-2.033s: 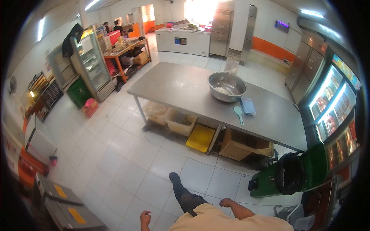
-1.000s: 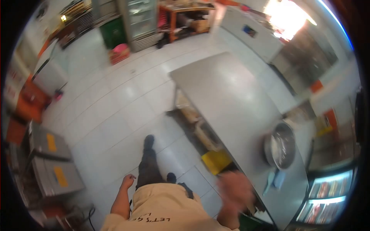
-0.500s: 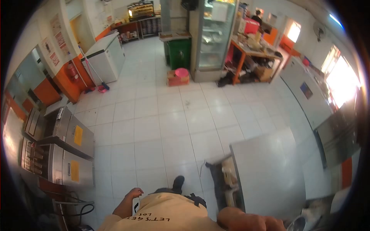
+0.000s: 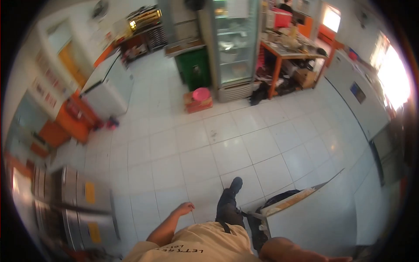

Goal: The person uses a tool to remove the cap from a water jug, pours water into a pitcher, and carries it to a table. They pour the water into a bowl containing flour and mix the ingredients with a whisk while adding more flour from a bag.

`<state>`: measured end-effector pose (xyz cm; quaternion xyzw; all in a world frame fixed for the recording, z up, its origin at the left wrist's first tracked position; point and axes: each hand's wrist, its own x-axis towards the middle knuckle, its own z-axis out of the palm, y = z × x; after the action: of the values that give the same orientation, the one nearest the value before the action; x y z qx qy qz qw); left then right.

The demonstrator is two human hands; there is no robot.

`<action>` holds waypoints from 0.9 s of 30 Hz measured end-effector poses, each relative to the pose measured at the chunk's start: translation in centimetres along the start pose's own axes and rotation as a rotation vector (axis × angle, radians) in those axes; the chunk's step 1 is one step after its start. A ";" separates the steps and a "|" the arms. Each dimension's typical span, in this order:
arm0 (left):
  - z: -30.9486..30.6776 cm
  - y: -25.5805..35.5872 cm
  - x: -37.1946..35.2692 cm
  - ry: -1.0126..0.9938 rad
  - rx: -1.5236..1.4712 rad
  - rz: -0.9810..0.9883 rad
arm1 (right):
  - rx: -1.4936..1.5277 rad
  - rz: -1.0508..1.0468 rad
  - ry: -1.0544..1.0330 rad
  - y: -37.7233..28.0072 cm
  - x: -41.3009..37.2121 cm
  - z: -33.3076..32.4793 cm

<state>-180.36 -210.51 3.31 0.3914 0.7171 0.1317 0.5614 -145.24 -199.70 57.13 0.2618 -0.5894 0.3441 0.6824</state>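
My left hand (image 4: 186, 208) hangs in front of my body over the tiled floor, its fingers loosely curled with small gaps and nothing in them. Low at the bottom edge, my right hand (image 4: 341, 259) reaches out to the right, mostly cut off by the frame, so its fingers are hidden. It is nearest to a pale-topped table (image 4: 314, 218), whose surface lies just beyond my forearm. Under the near side of that table, dark items and a light board (image 4: 290, 201) show. One dark shoe (image 4: 236, 185) is stepped forward on the tiles.
Steel appliances with yellow labels (image 4: 90, 192) stand at left. Ahead are a chest freezer (image 4: 109, 87), a green bin (image 4: 195, 70), a pink basin (image 4: 201, 94) on a box, a glass-door fridge (image 4: 233, 52) and a cluttered orange-legged table (image 4: 274, 74). Another freezer (image 4: 355, 94) lines the right wall.
The view has shifted and tilted as I step forward. My left hand has swung forward and to the right; my right hand has dropped further out at the bottom edge.
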 end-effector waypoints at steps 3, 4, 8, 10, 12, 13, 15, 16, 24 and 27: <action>-2.7 5.7 5.9 -0.102 0.208 0.003 | -0.173 0.029 -0.026 4.3 0.8 -7.3; -4.0 7.4 7.1 -0.130 0.262 -0.019 | -0.247 0.068 -0.044 5.6 0.9 -9.6; -10.6 14.8 14.6 -0.216 0.265 -0.071 | -0.671 0.617 -0.364 12.7 0.2 -17.9; -12.5 16.6 18.9 0.107 0.005 0.069 | -0.671 1.031 -0.428 18.3 -1.4 -21.2; -13.4 22.1 20.3 0.223 -0.139 0.094 | -1.006 1.364 -0.497 20.6 -5.0 -23.8; -13.6 23.9 21.4 0.225 -0.154 0.061 | -1.033 1.512 -0.573 20.7 -8.7 -25.7; -13.2 25.4 24.3 0.127 -0.085 0.006 | -1.058 1.677 -0.640 20.8 -15.0 -29.9; -13.1 25.8 25.9 0.048 -0.014 -0.044 | -0.884 1.864 -0.504 21.3 -17.0 -32.2; -14.0 21.9 45.1 -0.219 0.100 -0.123 | -1.078 2.214 -0.316 25.9 -28.1 -49.2; -17.1 27.6 51.1 -0.120 0.179 -0.010 | -1.020 2.193 -0.118 28.4 -28.9 -55.8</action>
<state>-187.71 -151.84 -9.49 0.4433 0.6931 0.0407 0.5669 -134.55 -144.00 17.96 -0.6607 -0.5964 0.4552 0.0253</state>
